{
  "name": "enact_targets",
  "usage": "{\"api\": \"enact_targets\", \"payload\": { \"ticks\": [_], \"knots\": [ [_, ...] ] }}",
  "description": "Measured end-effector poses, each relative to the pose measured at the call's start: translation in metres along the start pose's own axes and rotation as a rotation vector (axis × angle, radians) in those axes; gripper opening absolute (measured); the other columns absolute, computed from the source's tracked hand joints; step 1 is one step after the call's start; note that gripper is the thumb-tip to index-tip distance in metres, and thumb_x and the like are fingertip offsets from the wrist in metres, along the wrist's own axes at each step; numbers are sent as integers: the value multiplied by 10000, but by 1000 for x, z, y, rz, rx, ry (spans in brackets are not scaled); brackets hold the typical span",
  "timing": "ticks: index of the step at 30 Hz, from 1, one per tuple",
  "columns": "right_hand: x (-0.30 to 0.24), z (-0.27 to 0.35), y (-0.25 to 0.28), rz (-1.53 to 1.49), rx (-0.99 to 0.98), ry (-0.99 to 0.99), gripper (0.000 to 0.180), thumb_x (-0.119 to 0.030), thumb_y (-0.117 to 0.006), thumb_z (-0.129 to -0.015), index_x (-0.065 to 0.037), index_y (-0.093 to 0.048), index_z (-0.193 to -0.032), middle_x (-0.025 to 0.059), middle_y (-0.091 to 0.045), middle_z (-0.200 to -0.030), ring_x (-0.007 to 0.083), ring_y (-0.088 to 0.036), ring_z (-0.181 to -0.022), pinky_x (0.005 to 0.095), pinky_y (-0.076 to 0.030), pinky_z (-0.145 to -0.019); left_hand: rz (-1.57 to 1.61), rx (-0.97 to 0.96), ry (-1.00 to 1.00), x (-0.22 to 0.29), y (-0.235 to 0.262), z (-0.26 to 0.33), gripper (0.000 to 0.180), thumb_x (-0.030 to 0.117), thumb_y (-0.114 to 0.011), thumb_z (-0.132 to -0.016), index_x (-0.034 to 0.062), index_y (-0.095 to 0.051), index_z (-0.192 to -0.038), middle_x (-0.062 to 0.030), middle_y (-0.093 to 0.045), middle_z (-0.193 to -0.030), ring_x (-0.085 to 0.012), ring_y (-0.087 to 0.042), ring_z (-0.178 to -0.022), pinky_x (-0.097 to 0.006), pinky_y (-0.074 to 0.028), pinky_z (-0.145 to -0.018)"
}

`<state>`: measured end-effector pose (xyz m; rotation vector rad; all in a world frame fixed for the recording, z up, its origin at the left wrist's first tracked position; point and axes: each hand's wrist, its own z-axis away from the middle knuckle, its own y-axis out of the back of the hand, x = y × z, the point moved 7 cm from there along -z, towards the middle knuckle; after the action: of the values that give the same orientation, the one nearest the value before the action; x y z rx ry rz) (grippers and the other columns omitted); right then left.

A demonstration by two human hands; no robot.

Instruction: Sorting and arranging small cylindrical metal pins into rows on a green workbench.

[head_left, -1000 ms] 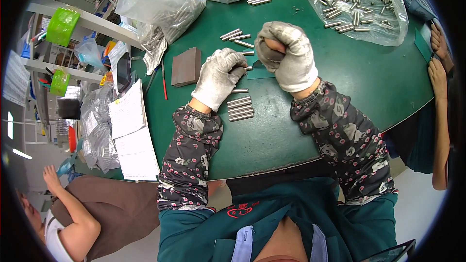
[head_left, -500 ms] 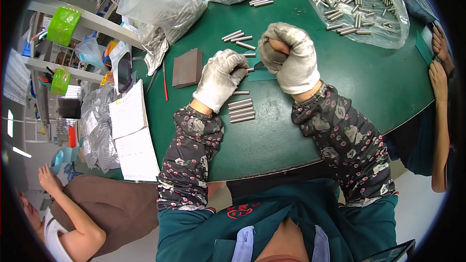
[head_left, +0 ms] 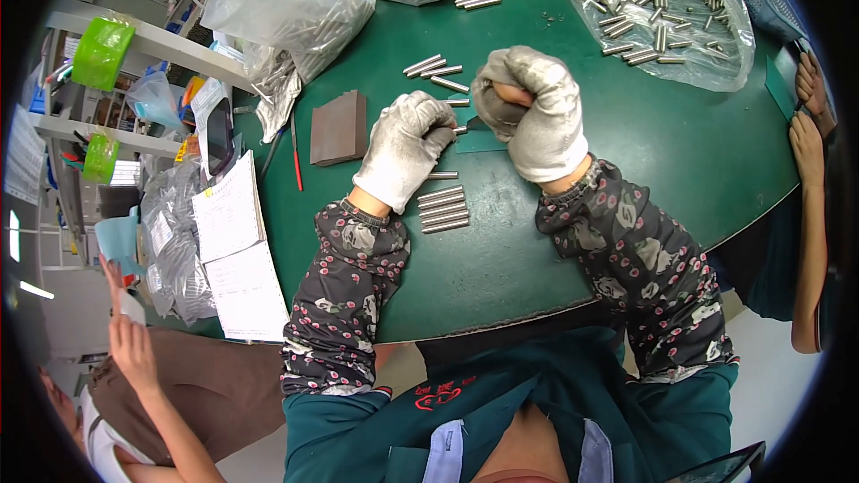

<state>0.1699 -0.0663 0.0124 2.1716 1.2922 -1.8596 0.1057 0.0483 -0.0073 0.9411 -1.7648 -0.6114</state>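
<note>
Both my hands wear grey-white work gloves over a round green table (head_left: pixel 644 152). My left hand (head_left: pixel 407 145) pinches a short metal rod (head_left: pixel 460 131) at its fingertips and points it toward my right hand. My right hand (head_left: pixel 530 112) is closed in a fist just to the right, on a small green pad (head_left: pixel 476 139); what it grips is hidden inside the glove. A neat row of finished metal rods (head_left: pixel 444 209) lies under my left wrist. More loose rods (head_left: pixel 434 70) lie just beyond my hands.
A brown block (head_left: pixel 338 129) and a red pen (head_left: pixel 296 154) lie left of my hands. Clear plastic bags of rods (head_left: pixel 653 9) sit at the table's far side. Papers (head_left: pixel 234 250) lie at the left edge. One person sits at lower left, another's arm (head_left: pixel 810 170) at right.
My hands stay close together with only small shifts; the left hand has edged slightly toward the right fist.
</note>
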Motion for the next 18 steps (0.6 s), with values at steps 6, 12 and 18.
{"api": "enact_targets", "payload": {
  "ticks": [6,12,18],
  "knots": [
    [5,2,-8,57,-55,-59,374,-300,-397,-846,-97,-325,-540,-12,-277,-483,84,-259,-409,233,-204,-396,-23,-3,-14,-1,-1,0,119,38,-642,-662,63,-589,-765,-68,-564,-754,-261,-545,-752,-352,-439,-680],
    [6,2,4,-22,4,-56,385,-317,-392,-844,-111,-300,-532,-15,-262,-459,92,-249,-396,240,-177,-369,26,-3,-26,-1,-2,0,116,37,-638,-666,57,-587,-768,-69,-571,-762,-255,-549,-752,-347,-441,-685],
    [6,-2,10,-165,6,-78,355,-291,-385,-850,-118,-316,-548,-14,-264,-446,101,-246,-377,243,-188,-362,28,13,-31,7,3,4,169,2,-648,-656,41,-573,-802,-73,-560,-788,-248,-543,-766,-332,-439,-685]
  ]
}}
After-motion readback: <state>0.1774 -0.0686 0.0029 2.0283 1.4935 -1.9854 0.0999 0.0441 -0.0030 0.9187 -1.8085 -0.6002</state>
